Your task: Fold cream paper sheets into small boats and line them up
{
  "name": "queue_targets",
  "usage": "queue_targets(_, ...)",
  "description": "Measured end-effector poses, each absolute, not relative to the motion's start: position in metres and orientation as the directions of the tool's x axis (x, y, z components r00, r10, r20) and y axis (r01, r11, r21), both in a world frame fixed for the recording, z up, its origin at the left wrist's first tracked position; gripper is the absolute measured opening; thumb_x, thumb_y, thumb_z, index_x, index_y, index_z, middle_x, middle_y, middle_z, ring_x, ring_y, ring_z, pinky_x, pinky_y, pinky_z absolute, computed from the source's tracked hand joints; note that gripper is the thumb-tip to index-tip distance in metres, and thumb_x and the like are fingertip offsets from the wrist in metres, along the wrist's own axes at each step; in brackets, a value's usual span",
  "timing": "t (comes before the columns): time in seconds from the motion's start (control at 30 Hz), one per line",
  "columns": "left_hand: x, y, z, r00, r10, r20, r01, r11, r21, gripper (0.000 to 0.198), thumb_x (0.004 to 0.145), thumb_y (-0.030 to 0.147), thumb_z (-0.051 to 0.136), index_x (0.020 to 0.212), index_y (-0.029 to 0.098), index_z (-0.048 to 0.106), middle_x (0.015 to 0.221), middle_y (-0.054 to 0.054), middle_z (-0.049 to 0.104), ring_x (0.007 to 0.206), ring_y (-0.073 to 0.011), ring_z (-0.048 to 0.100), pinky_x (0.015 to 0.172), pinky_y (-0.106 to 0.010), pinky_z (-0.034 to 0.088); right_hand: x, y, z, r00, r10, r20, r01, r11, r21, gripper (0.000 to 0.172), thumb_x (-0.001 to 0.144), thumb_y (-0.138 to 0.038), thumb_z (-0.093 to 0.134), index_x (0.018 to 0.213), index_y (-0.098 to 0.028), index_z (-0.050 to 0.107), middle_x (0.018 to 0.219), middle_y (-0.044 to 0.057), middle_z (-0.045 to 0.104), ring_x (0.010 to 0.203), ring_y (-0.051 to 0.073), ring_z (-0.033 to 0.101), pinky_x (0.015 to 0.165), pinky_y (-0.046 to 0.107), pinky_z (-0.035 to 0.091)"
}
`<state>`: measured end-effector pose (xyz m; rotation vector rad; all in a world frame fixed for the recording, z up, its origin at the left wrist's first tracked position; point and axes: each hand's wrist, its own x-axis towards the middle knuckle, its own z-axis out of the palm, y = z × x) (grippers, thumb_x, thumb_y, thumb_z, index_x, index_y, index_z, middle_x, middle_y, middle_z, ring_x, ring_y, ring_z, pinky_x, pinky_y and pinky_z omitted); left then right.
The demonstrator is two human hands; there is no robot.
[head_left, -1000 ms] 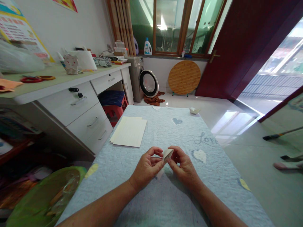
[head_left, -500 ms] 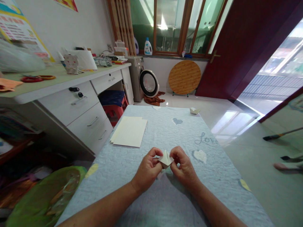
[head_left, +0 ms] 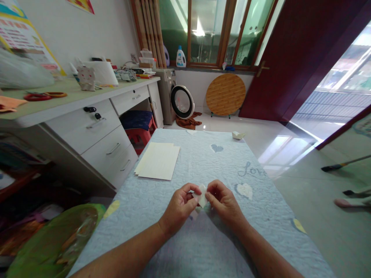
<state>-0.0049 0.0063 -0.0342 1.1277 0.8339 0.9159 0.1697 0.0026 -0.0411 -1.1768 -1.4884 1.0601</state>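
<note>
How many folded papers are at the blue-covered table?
2. One folded paper is between the left hand and right hand; the other folded paper is on the table, far right corner. Others may be hidden.

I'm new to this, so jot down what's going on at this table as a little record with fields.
Left hand: pinching one side of a small folded paper
Left hand point
Right hand: fingertips at the other side
Folded paper: pale, between both hands
Surface: pale blue cloth
Far left on cloth: overlapping pale sheets
Far right corner: small boat-shaped piece
Background: washing machine, door open
</note>
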Motion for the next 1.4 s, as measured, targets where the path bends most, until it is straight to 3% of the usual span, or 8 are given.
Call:
queue_targets(0.17,-0.002,0.006,-0.036,0.341,0.937,-0.074,-0.127,0.124,0.984,0.025,0.083,0.031,0.068,0.092,0.020,0.048,0.072,0.005,0.056,0.056,-0.0069,0.052,0.052,-0.016,0.038,0.167,0.007,-0.049,-0.077,0.995,0.071,0.046,0.075,-0.996,0.021,0.077,-0.027,0.068,0.089,-0.021,0.052,0.072,-0.005,0.045,0.064,0.011,0.045,0.058,0.024,0.036)
queue_targets(0.3,0.000,0.008,-0.037,0.340,0.939,-0.057,-0.186,0.127,0.974,0.047,0.079,0.029,0.073,0.113,0.024,0.042,0.089,0.003,0.059,0.067,-0.0097,0.060,0.058,-0.020,0.046,0.165,0.006,-0.047,-0.086,0.996,0.035,-0.038,0.032,-0.999,0.027,0.076,-0.031,0.071,0.092,-0.022,0.051,0.071,-0.006,0.046,0.060,0.011,0.044,0.054,0.023,0.035)
queue_targets(0.43,-0.001,0.010,-0.038,0.410,0.906,-0.100,-0.182,0.189,0.965,0.058,0.080,0.029,0.071,0.126,0.023,0.035,0.085,0.002,0.063,0.067,-0.0124,0.062,0.059,-0.022,0.047,0.166,0.005,-0.042,-0.106,0.994,0.020,-0.085,0.011,-0.996,0.032,0.077,-0.036,0.071,0.098,-0.023,0.051,0.070,-0.007,0.046,0.057,0.010,0.045,0.053,0.023,0.037)
queue_targets(0.57,-0.001,0.009,-0.038,0.412,0.904,-0.112,-0.138,0.183,0.973,0.061,0.078,0.027,0.071,0.128,0.022,0.036,0.075,0.005,0.059,0.060,-0.0113,0.058,0.053,-0.020,0.043,0.169,0.003,-0.038,-0.131,0.991,0.024,0.015,0.026,-1.000,0.025,0.082,-0.037,0.065,0.099,-0.021,0.056,0.070,-0.005,0.048,0.058,0.011,0.044,0.054,0.024,0.035)
queue_targets(0.77,0.000,0.008,-0.035,0.429,0.900,-0.082,-0.019,0.100,0.995,0.056,0.079,0.024,0.069,0.127,0.021,0.041,0.066,0.009,0.051,0.055,-0.0085,0.049,0.052,-0.018,0.035,0.168,0.002,-0.034,-0.128,0.990,0.058,0.233,0.087,-0.969,0.023,0.085,-0.036,0.059,0.070,-0.018,0.057,0.061,-0.003,0.047,0.059,0.012,0.042,0.055,0.025,0.031)
queue_targets(0.97,0.000,0.009,-0.037,0.443,0.894,-0.072,0.030,0.065,0.997,0.061,0.079,0.021,0.068,0.132,0.021,0.038,0.069,0.007,0.055,0.059,-0.0103,0.053,0.057,-0.020,0.039,0.168,0.001,-0.032,-0.128,0.988,0.088,0.243,0.117,-0.963,0.027,0.086,-0.038,0.057,0.066,-0.019,0.057,0.060,-0.002,0.048,0.060,0.013,0.043,0.057,0.027,0.033)
queue_targets(1.4,-0.002,0.010,-0.034,0.474,0.868,-0.147,0.008,0.162,0.987,0.071,0.074,0.017,0.067,0.138,0.018,0.036,0.064,0.005,0.063,0.054,-0.0113,0.056,0.052,-0.020,0.039,0.168,0.002,-0.029,-0.149,0.989,0.022,0.219,0.055,-0.974,0.032,0.087,-0.044,0.053,0.066,-0.019,0.053,0.060,-0.003,0.047,0.057,0.012,0.041,0.054,0.025,0.031)
